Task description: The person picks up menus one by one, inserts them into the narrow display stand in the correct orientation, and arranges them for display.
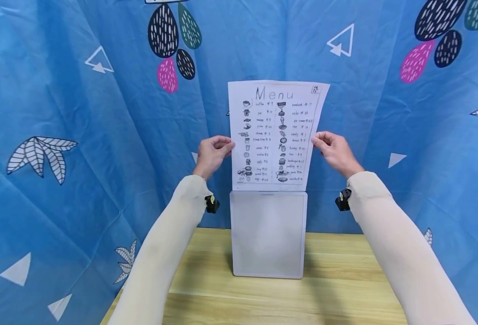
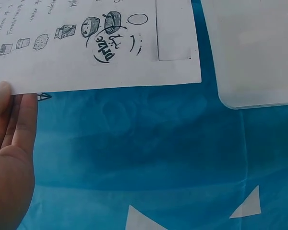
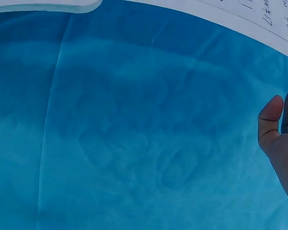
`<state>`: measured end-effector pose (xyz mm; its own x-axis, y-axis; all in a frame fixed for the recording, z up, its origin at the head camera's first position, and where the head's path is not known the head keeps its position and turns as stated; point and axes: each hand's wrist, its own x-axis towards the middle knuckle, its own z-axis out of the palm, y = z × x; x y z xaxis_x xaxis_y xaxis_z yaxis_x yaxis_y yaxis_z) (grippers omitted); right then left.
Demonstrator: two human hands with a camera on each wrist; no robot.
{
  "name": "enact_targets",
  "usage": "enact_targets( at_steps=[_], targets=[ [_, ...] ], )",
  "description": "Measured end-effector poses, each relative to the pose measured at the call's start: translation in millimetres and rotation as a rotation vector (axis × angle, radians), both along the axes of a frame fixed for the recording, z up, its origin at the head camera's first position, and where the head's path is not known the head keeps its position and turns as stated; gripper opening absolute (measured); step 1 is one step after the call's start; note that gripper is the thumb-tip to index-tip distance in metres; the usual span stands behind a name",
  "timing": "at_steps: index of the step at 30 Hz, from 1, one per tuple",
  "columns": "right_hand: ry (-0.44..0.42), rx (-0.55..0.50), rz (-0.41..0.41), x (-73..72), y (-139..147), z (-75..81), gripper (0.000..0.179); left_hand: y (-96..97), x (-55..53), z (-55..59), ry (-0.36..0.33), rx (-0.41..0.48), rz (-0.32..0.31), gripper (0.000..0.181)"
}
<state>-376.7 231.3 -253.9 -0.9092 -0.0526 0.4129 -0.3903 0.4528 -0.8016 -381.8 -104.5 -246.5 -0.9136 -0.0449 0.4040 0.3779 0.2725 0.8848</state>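
Observation:
A white paper sheet (image 1: 277, 135) headed "Menu", with hand-drawn food pictures and prices, stands upright in front of the blue cloth. My left hand (image 1: 213, 153) pinches its left edge between thumb and fingers; the left wrist view shows the thumb over the sheet's edge and the fingers (image 2: 24, 124) behind it. At the opposite edge, my right hand (image 1: 336, 151) pinches the paper, though its fingertips are cut off in the right wrist view. Directly below the sheet, a clear, pale flat panel (image 1: 268, 234) with rounded corners stands on the table, its top edge meeting the paper's bottom edge.
A light wood-grain table (image 1: 344, 280) lies beneath the panel. Patterned blue cloth (image 1: 100, 113) hangs behind and at both sides, close around the work area. Small black wrist cameras (image 1: 212, 204) sit on both sleeves.

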Motion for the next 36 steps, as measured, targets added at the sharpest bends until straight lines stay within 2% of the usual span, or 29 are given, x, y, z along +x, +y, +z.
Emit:
enact_targets(
  at_steps=[8, 14, 31, 36],
  targets=[
    [0.005, -0.014, 0.009, -3.5, 0, -5.8, 0.038, 0.8, -2.7, -6.1, -0.019, 0.005, 0.018, 0.019],
    [-0.002, -0.015, 0.011, -4.2, -1, -8.2, 0.038, 0.6, -3.9, -9.7, 0.001, 0.010, 0.024, 0.018],
    [-0.005, 0.001, 0.010, -4.7, -2, -5.8, 0.036, 0.8, -7.2, -10.3, 0.007, -0.008, 0.047, 0.019],
    [0.030, 0.027, -0.003, -4.7, -2, -6.2, 0.034, 1.7, -8.9, -11.6, 0.017, -0.012, 0.060, 0.018]
  ],
)
